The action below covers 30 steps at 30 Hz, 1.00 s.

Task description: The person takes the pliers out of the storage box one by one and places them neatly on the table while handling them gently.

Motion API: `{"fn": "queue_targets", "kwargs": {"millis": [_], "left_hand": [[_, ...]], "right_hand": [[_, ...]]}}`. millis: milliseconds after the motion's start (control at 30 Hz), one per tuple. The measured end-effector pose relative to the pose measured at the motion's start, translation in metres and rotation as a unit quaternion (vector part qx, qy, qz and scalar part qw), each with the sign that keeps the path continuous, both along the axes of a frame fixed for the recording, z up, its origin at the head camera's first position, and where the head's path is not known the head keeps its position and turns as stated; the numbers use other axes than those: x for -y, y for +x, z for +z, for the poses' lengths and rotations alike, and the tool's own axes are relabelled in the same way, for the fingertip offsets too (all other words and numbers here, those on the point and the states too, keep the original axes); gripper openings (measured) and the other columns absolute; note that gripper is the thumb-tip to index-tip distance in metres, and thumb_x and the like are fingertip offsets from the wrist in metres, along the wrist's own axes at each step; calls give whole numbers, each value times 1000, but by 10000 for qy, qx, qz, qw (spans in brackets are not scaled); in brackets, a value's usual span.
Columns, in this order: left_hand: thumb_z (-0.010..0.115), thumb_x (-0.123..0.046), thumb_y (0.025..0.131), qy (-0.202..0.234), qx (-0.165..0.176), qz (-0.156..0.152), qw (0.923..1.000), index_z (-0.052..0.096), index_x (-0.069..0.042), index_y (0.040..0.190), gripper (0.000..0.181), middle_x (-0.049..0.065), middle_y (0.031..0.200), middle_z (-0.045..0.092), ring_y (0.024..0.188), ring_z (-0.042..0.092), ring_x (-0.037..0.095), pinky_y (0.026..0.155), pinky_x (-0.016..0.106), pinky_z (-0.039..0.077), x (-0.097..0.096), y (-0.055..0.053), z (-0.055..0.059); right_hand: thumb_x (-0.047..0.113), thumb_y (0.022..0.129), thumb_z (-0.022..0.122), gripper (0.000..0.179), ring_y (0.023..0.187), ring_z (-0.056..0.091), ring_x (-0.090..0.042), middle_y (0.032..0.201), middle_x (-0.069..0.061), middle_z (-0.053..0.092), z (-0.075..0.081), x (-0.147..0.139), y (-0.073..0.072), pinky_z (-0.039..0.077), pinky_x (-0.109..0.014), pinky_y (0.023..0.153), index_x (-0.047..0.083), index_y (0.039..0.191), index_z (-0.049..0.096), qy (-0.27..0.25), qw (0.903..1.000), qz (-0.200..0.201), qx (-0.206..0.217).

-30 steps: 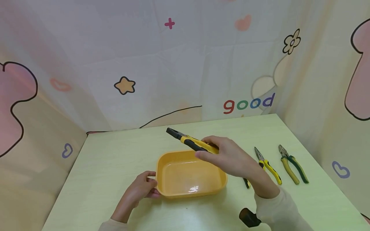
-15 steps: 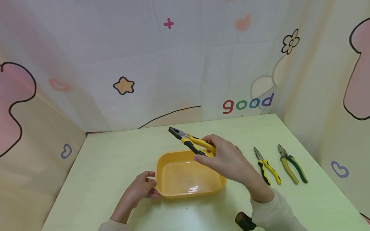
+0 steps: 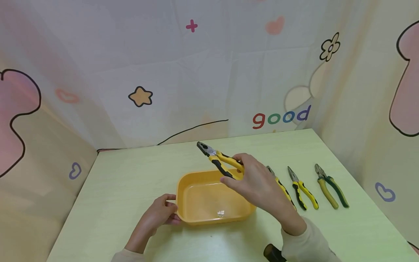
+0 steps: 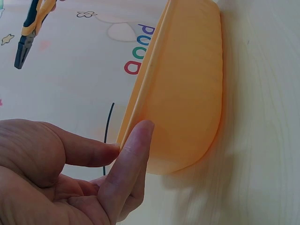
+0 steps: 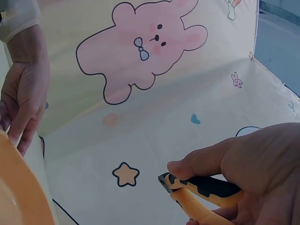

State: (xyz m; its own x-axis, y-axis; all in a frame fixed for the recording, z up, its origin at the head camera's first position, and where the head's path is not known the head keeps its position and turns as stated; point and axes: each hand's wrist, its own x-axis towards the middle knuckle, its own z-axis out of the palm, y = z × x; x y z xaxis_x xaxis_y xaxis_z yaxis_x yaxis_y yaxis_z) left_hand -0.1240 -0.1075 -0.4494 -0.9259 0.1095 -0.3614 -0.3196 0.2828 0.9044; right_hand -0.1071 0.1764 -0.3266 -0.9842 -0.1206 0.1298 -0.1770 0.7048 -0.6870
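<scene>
A pair of yellow-and-black combination pliers (image 3: 220, 160) is held above the back right part of a yellow plastic tub (image 3: 209, 216). My right hand (image 3: 263, 183) grips the pliers by the handles, with the metal head pointing up and to the left. In the right wrist view the thumb lies along one handle of the pliers (image 5: 206, 187). My left hand (image 3: 160, 211) pinches the tub's left rim; the left wrist view shows thumb and fingers on either side of the rim (image 4: 140, 103). The inside of the tub shows bare where the right hand does not cover it.
To the right lie yellow-and-black pliers (image 3: 284, 189), partly behind the right hand, yellow long-nose pliers (image 3: 304, 191) and green-handled pliers (image 3: 331, 187). A dark cylindrical end (image 3: 273, 251) shows beside the right sleeve. A printed curtain (image 3: 209, 72) encloses the light green table (image 3: 114, 203).
The pliers in my right hand have turned to show their jaws and spread handles, and shifted slightly right. The right forearm moved a little left, uncovering pliers on the table. The left hand stays put.
</scene>
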Motion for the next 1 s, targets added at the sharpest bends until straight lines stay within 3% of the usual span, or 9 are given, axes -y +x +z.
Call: {"fn": "queue_targets", "kwargs": {"millis": [333, 733, 1000], "left_hand": [[53, 4, 99, 52, -4, -19, 10000, 46, 14, 139, 41, 23, 102, 61, 67, 69, 23, 62, 37, 65, 0, 0, 1], [53, 4, 99, 83, -22, -29, 10000, 46, 15, 138, 41, 24, 102, 62, 67, 69, 24, 62, 37, 65, 0, 1, 1], [53, 4, 99, 87, -31, -37, 10000, 47, 15, 137, 40, 24, 101, 62, 68, 69, 24, 62, 37, 65, 0, 1, 2]], "right_hand": [[35, 84, 84, 63, 90, 59, -22, 117, -9, 64, -5, 2, -1, 52, -40, 78, 2, 131, 58, 286, 9988, -361, -195], [34, 90, 80, 66, 90, 58, -27, 117, -15, 64, -10, -3, -2, 53, -46, 80, -1, 141, 57, 417, 9978, -403, -319], [37, 91, 78, 66, 83, 55, -26, 109, -16, 62, -15, -8, -3, 48, -37, 69, 0, 142, 56, 432, 9974, -554, -142]]}}
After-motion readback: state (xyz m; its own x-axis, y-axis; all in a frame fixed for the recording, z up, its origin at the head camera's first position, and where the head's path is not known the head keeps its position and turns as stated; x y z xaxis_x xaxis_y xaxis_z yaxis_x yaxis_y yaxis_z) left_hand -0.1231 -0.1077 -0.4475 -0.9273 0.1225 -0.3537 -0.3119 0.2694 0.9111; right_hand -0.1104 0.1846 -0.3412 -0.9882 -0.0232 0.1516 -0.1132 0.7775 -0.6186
